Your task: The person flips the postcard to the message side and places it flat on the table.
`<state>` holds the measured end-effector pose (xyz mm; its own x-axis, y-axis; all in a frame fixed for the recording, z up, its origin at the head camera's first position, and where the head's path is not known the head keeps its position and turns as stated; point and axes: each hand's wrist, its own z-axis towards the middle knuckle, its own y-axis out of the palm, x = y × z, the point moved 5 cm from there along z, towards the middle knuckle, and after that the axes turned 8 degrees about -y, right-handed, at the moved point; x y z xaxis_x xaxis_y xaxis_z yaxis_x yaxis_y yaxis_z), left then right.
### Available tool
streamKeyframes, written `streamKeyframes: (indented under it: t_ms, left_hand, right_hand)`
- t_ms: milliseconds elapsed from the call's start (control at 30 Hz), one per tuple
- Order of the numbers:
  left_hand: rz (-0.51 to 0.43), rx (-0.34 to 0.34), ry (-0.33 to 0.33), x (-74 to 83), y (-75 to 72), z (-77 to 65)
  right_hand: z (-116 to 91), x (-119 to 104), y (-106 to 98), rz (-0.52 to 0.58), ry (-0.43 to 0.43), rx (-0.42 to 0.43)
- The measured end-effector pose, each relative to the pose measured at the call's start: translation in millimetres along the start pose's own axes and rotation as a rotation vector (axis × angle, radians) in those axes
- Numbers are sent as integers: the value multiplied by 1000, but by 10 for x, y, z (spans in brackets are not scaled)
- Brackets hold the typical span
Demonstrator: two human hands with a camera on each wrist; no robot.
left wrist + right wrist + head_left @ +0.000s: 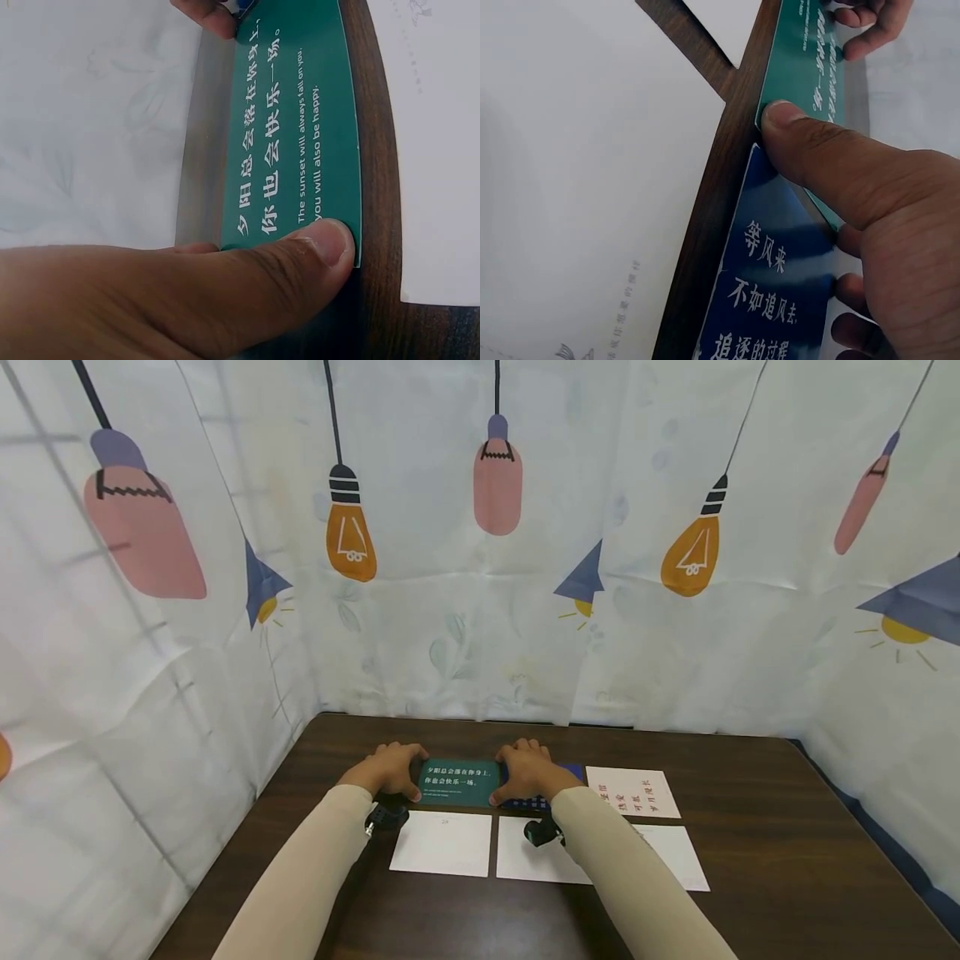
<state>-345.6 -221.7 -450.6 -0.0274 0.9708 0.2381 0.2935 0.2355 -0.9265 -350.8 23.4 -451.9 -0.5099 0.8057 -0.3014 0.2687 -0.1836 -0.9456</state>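
A green postcard (459, 782) with white Chinese and English lettering lies at the back of the row, its long side facing me. My left hand (386, 772) holds its left end, the thumb (326, 244) on the near corner and the fingers reaching to the far edge. At the right end, my right hand (523, 772) grips it the same way, thumb (787, 116) on the near corner. Under and beside the right hand lies a dark blue postcard (769, 262) with white lettering, partly covered by that hand in the head view.
To the right is a white card (633, 792) with red characters. A front row holds a white card (441, 843) at left, another white card (532, 856) in the middle and a third white card (678, 852), partly behind my right sleeve. A patterned curtain (480, 635) borders the dark wooden table (795, 843).
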Motion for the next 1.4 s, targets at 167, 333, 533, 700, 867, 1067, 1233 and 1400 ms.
streamKeyframes:
  t_ms: [167, 333, 533, 700, 867, 1067, 1233, 1400]
  left_hand:
    - [-13, -1, 5, 8, -13, -3]
    - [-21, -6, 9, 12, 7, 7]
    - [-22, -10, 1, 26, 17, 16]
    - [-51, -11, -15, 35, -34, 4]
    - [-55, -28, -34, 15, -36, 13]
    - [-47, -37, -50, 4, -33, 26]
    - [-61, -39, -40, 10, -24, 31]
    - [-74, -32, -39, -14, -2, 21]
  right_hand:
    - [4, -6, 14, -1, -2, 1]
    - [0, -3, 28, 8, 3, -16]
    - [-1, 10, 31, 10, 14, -22]
    - [11, -6, 18, -3, 15, -7]
    - [3, -29, 22, 12, 15, -19]
    - [1, -51, 7, 29, 16, -25]
    - [-7, -39, -2, 33, 24, -32]
    - [-1, -37, -3, 59, 14, -12]
